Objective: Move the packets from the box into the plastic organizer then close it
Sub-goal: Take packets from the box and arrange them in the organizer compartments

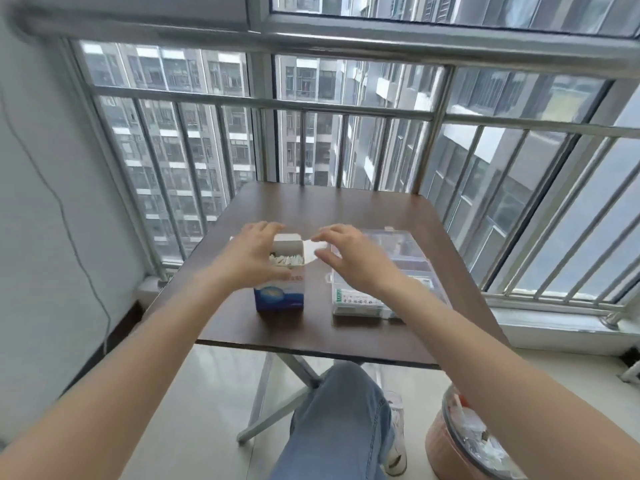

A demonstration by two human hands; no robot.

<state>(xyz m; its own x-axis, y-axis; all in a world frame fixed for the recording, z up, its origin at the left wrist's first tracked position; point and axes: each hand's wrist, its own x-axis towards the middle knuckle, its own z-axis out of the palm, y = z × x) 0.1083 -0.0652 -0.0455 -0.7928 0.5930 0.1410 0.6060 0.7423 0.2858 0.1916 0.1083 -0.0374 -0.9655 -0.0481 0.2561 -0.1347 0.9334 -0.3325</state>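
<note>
1. Head view: a dark brown surface (363,327) stands on metal legs before a barred window (311,133), with tall buildings outside.
2. A white and blue box (281,289) stands upright on the surface, left of centre, its top flap open. White packets (286,260) stand packed inside its open top.
3. The left hand (251,252) is wrapped round the upper part of the box, thumb on the near side and fingers over the far left edge; its grip is closed on the box.
4. The right hand (349,252) hovers between the box and the organizer, fingers spread and loosely bent. A white packet (317,249) shows at its fingertips, just beside the box opening; whether the grip has it pinched or only touches it cannot be told.
5. The clear plastic organizer (388,271) lies on the surface right of the box, near it but apart. Green-printed items (360,301) show through its near compartment.
6. Below the surface, a leg in blue jeans (339,420) and a pink bin (464,445) on the floor to the right.
</note>
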